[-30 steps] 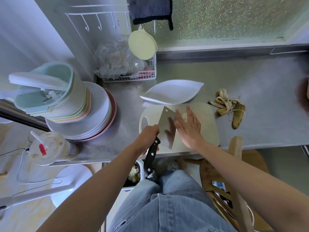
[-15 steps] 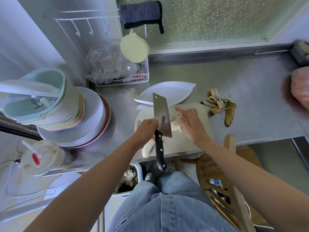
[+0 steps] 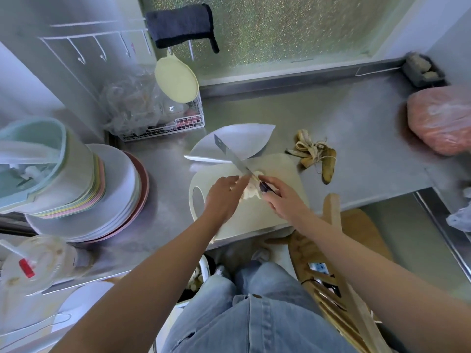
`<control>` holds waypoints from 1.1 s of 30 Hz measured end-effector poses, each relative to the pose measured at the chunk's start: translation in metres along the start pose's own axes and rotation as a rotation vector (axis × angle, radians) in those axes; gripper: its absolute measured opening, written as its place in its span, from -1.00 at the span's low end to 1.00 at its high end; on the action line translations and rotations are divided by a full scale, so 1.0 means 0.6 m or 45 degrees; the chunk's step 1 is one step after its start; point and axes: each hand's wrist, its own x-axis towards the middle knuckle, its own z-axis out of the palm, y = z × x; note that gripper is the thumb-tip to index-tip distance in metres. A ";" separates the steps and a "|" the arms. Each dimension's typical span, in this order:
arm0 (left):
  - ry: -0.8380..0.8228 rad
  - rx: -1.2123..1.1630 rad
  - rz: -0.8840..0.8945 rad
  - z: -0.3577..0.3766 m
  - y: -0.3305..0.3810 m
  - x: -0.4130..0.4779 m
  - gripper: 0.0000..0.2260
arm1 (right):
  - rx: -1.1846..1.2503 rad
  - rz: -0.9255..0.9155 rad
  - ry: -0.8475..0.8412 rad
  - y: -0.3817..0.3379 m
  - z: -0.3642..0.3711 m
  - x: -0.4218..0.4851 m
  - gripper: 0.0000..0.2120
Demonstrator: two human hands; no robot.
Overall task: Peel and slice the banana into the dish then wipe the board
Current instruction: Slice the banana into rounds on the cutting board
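While working over the cream plastic cutting board (image 3: 285, 171) with its oval handle hole, gripped the black handle of the steel cleaver (image 3: 230, 155) in the right hand (image 3: 283, 202), fingers curled round it. Held the blade on edge, slanting away and leftward, its far end over the white leaf-shaped dish (image 3: 244, 141). Laid the left hand (image 3: 221, 197) against the pale peeled banana (image 3: 251, 192), fingers fairly straight and close together, tips touching the fruit just beside the blade; could not tell through the blur how firmly pressed. Found the banana mid-board, between the two hands, seemingly already in lumps rather than whole. Saw no slices on the visible part of the dish. Noted the brown-yellow banana peel (image 3: 316, 156) on the steel counter (image 3: 356, 123), just beside the board's far right corner.

Judged peeling done and slicing in hand, perhaps near its end. Expected the next move to need the left fingertips drawn clear of the edge, then the pieces gathered against the flat of the blade and carried the short way into the dish just beyond the board's far edge. Reckoned the soft fruit likely to smear and stick, leaving work for the dark cloth (image 3: 182, 24) hung on the rail by the window.
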 end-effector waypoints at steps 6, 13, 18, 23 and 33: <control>0.007 0.920 -0.109 0.011 -0.095 -0.003 -0.45 | 0.109 -0.011 0.083 0.007 -0.025 -0.031 -0.85; 0.203 0.747 -0.075 0.004 -0.111 -0.002 -0.61 | -0.089 0.032 0.132 0.064 -0.013 -0.048 -0.76; 0.315 0.637 -0.014 0.000 -0.115 -0.003 -0.69 | -0.195 0.032 0.153 0.080 0.003 -0.053 -0.73; 0.202 0.620 0.013 0.014 -0.098 -0.010 -0.70 | -0.401 0.005 0.072 0.096 0.017 -0.052 -0.74; 0.074 0.742 -0.035 0.023 -0.085 -0.002 -0.68 | -0.458 0.079 0.302 0.109 -0.016 -0.047 -0.81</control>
